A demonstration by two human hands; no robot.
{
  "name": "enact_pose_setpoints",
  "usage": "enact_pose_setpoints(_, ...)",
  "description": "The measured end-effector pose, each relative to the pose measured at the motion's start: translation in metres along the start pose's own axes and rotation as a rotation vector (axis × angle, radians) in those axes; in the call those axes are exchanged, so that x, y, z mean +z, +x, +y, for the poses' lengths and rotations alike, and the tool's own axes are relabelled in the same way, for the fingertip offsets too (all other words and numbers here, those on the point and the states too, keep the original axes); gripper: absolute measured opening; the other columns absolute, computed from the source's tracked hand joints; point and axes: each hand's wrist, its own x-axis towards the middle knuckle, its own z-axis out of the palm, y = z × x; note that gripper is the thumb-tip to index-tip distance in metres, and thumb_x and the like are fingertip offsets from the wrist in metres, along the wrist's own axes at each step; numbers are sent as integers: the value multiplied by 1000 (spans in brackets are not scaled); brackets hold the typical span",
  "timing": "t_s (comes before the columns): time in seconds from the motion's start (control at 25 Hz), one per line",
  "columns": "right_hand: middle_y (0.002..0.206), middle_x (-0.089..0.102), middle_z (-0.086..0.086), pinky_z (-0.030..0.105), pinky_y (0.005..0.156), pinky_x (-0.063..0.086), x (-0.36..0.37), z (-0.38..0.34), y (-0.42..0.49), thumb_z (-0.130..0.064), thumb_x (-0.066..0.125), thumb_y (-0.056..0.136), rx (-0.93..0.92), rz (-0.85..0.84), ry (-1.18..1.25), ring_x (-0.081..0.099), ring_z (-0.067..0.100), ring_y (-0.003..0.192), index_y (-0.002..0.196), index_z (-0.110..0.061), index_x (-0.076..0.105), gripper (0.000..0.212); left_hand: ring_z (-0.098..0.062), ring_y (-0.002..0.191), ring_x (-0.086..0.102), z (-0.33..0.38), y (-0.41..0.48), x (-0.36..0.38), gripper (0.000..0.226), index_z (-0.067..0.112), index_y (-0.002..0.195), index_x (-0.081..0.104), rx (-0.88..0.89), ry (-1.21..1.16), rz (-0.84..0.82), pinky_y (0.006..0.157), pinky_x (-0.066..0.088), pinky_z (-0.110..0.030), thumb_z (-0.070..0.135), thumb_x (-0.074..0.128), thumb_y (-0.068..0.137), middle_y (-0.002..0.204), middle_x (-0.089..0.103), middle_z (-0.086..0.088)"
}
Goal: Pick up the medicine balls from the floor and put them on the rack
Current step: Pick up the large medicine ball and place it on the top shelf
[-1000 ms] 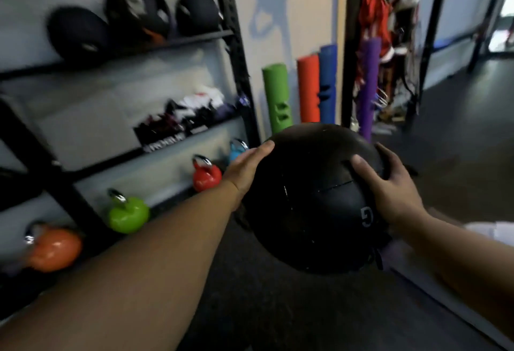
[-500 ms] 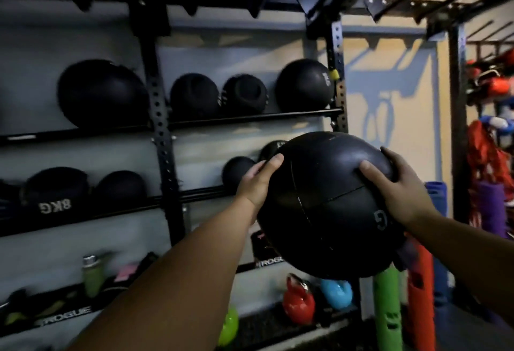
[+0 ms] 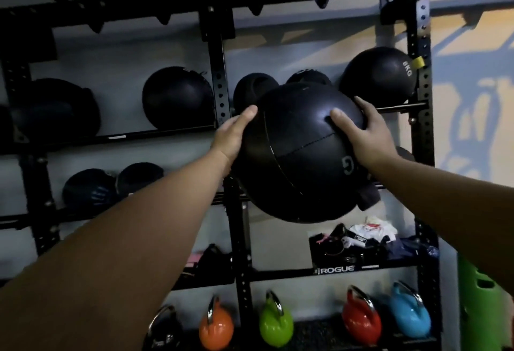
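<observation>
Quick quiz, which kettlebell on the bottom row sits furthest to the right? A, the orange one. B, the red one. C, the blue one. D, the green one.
C: the blue kettlebell stands at the right end of the bottom row, just past the red kettlebell, with the green kettlebell and the orange kettlebell further left.

Black rack (image 3: 221, 92) shelves carry medicine balls (image 3: 178, 97) above kettlebells (image 3: 276, 323).
</observation>
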Motion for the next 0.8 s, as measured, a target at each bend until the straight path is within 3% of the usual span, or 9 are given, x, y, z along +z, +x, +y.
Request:
enact_pose_setpoints(0.12,158,50,1,43,121,41,29,35,31,-89,68,65,19,-36,54,52,19,142,161,-32,42,115,-22,110,79,-17,30,-7,94,22,128,77,3,41,64,103,61,-39,76,81,51,121,82,-4)
enact_pose_setpoints(0.4,157,49,2,45,123,39,93,115,110,-100,67,54,28,-124,170,50,20,144,162,-29,42,132,-17,108,79,-57,107,-11,63,33,108,80,24,88,189,104,60,-39,71,80,58,110,85,5)
enact_pose_setpoints(0.8,159,47,5,41,121,38,210,155,174,-107,61,44,-27,-161,137,48,21,144,163,-28,41,144,-25,115,78,-118,210,-86,100,20,129,77,68,35,222,110,58,-47,79,88,49,122,82,-6)
